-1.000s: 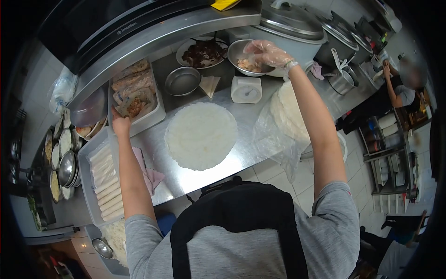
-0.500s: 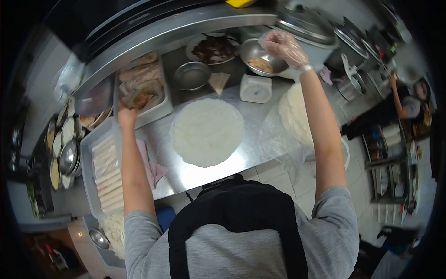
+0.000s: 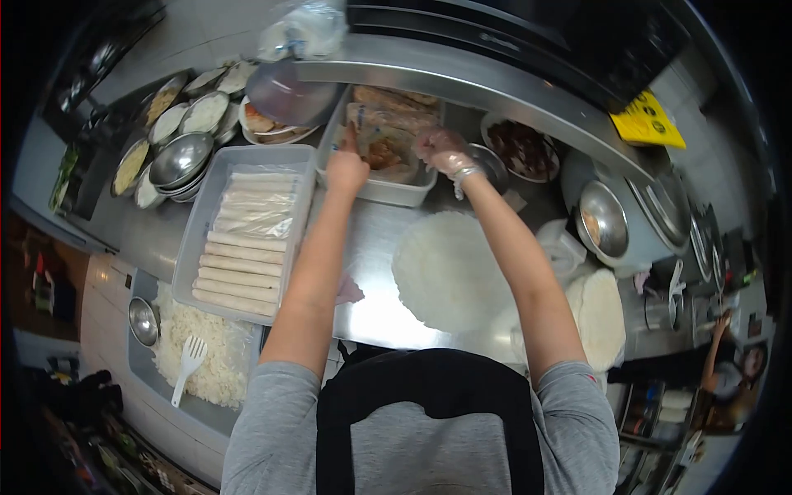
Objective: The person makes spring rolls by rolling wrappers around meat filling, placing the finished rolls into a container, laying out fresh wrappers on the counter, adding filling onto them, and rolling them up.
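Note:
A white plastic container (image 3: 396, 195) stands at the back of the steel counter, filled with bagged food. My bare left hand (image 3: 348, 168) is at its left side, fingers closed on the edge of an opened plastic bag (image 3: 384, 157) with reddish-brown filling inside. Over the container's right part is my right hand (image 3: 446, 152), in a clear plastic glove. Its fingers are curled together; whatever is between them is hidden. A large round pale wrapper sheet (image 3: 450, 268) lies flat on the counter, below my right forearm.
Left stands a tub of white rolls (image 3: 241, 280), beside a tray of white shreds (image 3: 223, 363) with a white fork (image 3: 191, 359). Several metal bowls (image 3: 181, 161) sit farther back. At right are a scale (image 3: 561, 246), stacked sheets (image 3: 601, 322) and a metal bowl (image 3: 606, 219). A person (image 3: 718, 363) stands far right.
My right hand has moved left from above the metal bowl to the container. My left hand stays at the bag. The view has turned leftward, bringing the tub and tray farther into sight.

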The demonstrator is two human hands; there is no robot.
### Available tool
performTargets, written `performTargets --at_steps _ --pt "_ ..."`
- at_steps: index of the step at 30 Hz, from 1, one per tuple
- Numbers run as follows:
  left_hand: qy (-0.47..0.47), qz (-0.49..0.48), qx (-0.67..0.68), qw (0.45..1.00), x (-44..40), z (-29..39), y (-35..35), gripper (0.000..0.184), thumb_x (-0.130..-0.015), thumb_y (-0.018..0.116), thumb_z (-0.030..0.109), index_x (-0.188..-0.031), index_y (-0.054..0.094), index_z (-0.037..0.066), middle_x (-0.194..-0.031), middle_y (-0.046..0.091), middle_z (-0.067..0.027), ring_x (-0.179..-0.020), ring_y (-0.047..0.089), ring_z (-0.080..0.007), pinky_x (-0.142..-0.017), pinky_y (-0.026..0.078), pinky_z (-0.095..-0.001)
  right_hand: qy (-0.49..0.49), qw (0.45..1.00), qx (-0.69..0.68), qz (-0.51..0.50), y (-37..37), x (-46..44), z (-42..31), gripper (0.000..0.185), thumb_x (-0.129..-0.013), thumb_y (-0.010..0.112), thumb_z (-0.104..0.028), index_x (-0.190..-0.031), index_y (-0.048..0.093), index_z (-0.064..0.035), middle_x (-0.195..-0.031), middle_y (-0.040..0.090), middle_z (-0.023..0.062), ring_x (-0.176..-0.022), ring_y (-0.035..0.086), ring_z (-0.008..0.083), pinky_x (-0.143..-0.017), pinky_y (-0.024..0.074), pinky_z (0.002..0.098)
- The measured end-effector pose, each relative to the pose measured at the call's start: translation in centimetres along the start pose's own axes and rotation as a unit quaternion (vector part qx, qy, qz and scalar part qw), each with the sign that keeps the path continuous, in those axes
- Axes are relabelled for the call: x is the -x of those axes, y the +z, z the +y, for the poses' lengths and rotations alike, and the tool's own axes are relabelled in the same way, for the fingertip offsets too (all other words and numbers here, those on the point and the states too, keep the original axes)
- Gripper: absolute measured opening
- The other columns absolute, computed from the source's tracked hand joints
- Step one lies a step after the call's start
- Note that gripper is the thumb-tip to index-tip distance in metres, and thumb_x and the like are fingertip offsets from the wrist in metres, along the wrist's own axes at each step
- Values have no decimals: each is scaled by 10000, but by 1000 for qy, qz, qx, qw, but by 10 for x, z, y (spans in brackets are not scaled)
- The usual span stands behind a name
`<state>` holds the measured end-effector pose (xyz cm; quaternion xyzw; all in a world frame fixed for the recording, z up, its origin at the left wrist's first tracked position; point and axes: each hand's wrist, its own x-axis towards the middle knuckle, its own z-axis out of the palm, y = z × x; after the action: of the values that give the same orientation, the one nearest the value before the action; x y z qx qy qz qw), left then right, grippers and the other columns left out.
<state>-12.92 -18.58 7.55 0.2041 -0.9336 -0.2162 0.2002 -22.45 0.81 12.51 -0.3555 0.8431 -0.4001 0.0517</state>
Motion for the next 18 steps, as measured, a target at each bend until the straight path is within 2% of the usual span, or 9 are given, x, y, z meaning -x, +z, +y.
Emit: performTargets --at_steps 2,3,4,6,7,10,11,14,18 --pt "5 -21 20 1000 2 2 -6 908 -708 600 75 -1489 139 115 -1202 559 -241 -952 621 -378 -801 512 -452 -36 993 109 6 32 -26 12 157 -721 664 -102 -860 672 -29 -793 669 103 -742 655 212 -673 519 322" --pt "-5 -16 20 1000 4 3 -7 908 -708 600 75 -1489 139 115 -1202 559 -241 -952 621 -378 -801 512 -452 15 991 131 -32 46 -41 20 257 -694 703 -187 -906 701 -42 -893 692 145 -835 665 253 -747 507 348" --pt "-2 -8 36 999 5 3 -7 910 -689 592 65 -1483 150 124 -1179 573 -241 -953 615 -390 -808 506 -461 8 990 131 -40 51 -49 19 257 -694 703 -187 -906 701 -42 -893 692 145 -835 665 253 -747 507 348" --pt "-10 -3 50 999 4 3 -6 913 -671 583 54 -1476 161 133 -1156 587 -241 -955 609 -402 -816 501 -470 12 972 209 -106 62 -56 21 389 -641 764 -299 -940 719 -55 -935 694 159 -878 660 268 -779 494 359" --pt "-9 -12 49 999 4 3 -7 896 -672 585 51 -1469 182 133 -1146 592 -234 -946 612 -398 -808 503 -467 10 972 207 -115 66 -58 22 389 -641 764 -299 -940 719 -55 -935 694 159 -878 660 268 -779 494 359" --pt "-16 -24 45 999 5 5 -8 852 -678 588 46 -1448 234 138 -1136 602 -213 -926 620 -389 -788 509 -462 56 948 250 -190 68 -68 29 603 -584 756 -476 -992 700 -35 -1035 666 183 -1011 614 321 -879 476 370" --pt "-11 -17 47 999 5 4 -7 849 -680 586 46 -1448 235 139 -1137 603 -209 -925 620 -388 -787 509 -463 5 949 255 -187 74 -73 42 579 -619 752 -483 -991 702 -42 -1058 659 181 -1005 619 328 -878 483 381" --pt "-5 -7 47 999 4 4 -4 843 -688 588 52 -1448 237 144 -1141 604 -201 -924 621 -385 -785 509 -465 -21 935 336 -109 91 -71 55 464 -709 713 -427 -962 707 -37 -1074 656 175 -1000 625 327 -861 495 397" --pt "-4 -4 47 999 4 2 -2 841 -701 605 72 -1451 233 152 -1146 603 -197 -927 621 -384 -785 508 -467 -28 937 335 -100 101 -74 71 355 -792 645 -326 -961 690 -16 -1068 657 172 -986 636 316 -847 508 399"
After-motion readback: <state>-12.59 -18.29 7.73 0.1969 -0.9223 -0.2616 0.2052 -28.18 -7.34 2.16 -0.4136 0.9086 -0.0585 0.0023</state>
